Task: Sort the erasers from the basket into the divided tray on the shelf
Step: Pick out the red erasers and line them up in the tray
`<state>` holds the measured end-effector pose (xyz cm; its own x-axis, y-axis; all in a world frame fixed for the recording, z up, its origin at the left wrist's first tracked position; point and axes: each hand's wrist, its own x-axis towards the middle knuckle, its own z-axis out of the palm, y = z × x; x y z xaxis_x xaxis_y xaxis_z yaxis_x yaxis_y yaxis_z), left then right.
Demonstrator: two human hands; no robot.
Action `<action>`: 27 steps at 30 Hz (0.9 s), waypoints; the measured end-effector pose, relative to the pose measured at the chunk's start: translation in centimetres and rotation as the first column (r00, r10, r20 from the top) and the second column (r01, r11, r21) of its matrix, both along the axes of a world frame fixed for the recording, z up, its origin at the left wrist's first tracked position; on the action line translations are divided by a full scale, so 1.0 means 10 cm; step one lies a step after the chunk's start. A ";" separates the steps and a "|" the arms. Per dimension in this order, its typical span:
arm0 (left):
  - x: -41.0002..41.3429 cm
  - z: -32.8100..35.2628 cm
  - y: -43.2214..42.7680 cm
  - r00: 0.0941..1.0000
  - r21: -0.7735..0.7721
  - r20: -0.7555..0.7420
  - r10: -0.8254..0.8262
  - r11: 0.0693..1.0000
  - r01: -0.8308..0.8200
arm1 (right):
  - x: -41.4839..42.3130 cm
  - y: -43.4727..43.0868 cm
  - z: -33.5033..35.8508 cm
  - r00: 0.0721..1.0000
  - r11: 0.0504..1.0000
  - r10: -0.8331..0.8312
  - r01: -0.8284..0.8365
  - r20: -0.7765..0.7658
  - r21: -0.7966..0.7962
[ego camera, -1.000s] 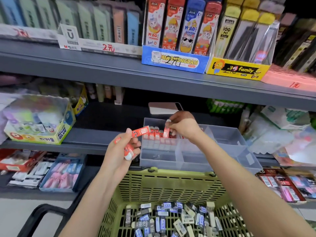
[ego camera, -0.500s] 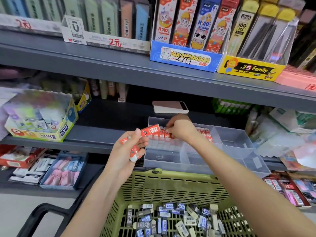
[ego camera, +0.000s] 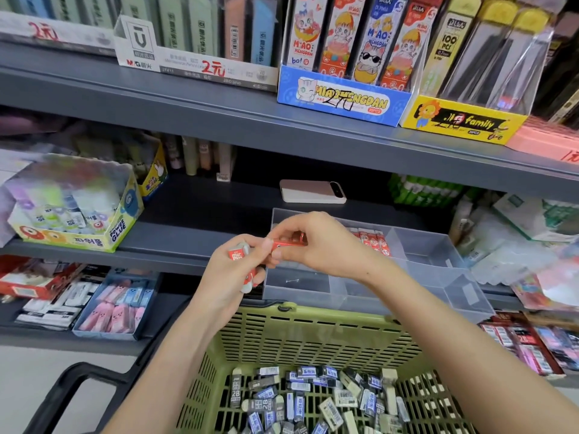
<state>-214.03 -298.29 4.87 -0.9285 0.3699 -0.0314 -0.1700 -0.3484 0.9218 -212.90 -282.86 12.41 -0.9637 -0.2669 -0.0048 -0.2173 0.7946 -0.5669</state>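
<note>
At the grey metal shelf (ego camera: 188,242), red-sleeved erasers (ego camera: 286,244) are clamped by left hand (ego camera: 230,274) and right hand (ego camera: 319,245); one could be dropped mid-handover.

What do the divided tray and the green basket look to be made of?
Divided tray: probably hard plastic, clear and slightly frosted; its dividers show through the walls. Basket: likely moulded plastic, olive-green, matte, with slotted lattice walls.

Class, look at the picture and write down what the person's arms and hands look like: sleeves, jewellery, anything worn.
Both arms are bare as far as the view shows: no sleeve on the left forearm or the right forearm. The left hand and right hand wear no gloves, and no ring, watch or bracelet shows.
</note>
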 end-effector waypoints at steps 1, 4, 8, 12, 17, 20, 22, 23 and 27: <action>0.00 0.00 0.00 1.000 -0.005 0.003 0.003 1.000 -0.003 | -0.01 0.02 0.01 1.000 1.000 0.000 0.000 -0.011 0.023; -0.02 -0.01 0.00 0.993 0.028 0.101 0.065 0.997 -0.068 | -0.06 0.20 0.05 0.985 0.977 -0.168 0.163 -0.025 -0.139; -0.08 -0.02 -0.03 0.943 0.212 0.321 0.091 0.963 -0.165 | -0.07 0.51 0.03 0.915 0.817 -0.404 0.362 0.004 -0.449; -0.11 -0.06 -0.04 0.900 0.295 0.431 0.060 0.934 -0.203 | -0.14 0.63 -0.15 0.842 0.688 -0.530 0.494 0.095 -0.532; -0.13 -0.05 -0.05 0.876 0.370 0.481 0.032 0.899 -0.236 | -0.24 0.65 -0.39 0.823 0.738 -0.564 0.542 0.075 -0.401; -0.14 -0.06 -0.04 0.874 0.406 0.485 0.023 0.880 -0.248 | -0.24 0.65 -0.49 0.826 0.786 -0.562 0.548 0.041 -0.286; -0.15 -0.06 -0.04 0.881 0.438 0.472 -0.003 0.868 -0.232 | -0.24 0.66 -0.50 0.827 0.800 -0.561 0.548 0.021 -0.244; -0.14 -0.06 -0.04 0.888 0.441 0.461 -0.012 0.871 -0.217 | -0.25 0.66 -0.50 0.833 0.822 -0.553 0.541 -0.022 -0.178; -0.14 -0.09 -0.04 0.902 0.433 0.432 -0.023 0.882 -0.185 | -0.30 0.60 -0.53 0.872 0.842 -0.399 0.470 -0.282 0.263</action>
<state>-215.43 -298.67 4.01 -0.8935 0.3620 -0.2656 -0.4488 -0.7374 0.5048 -215.94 -276.85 7.07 -0.9670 0.1617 0.1970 0.1091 0.9612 -0.2532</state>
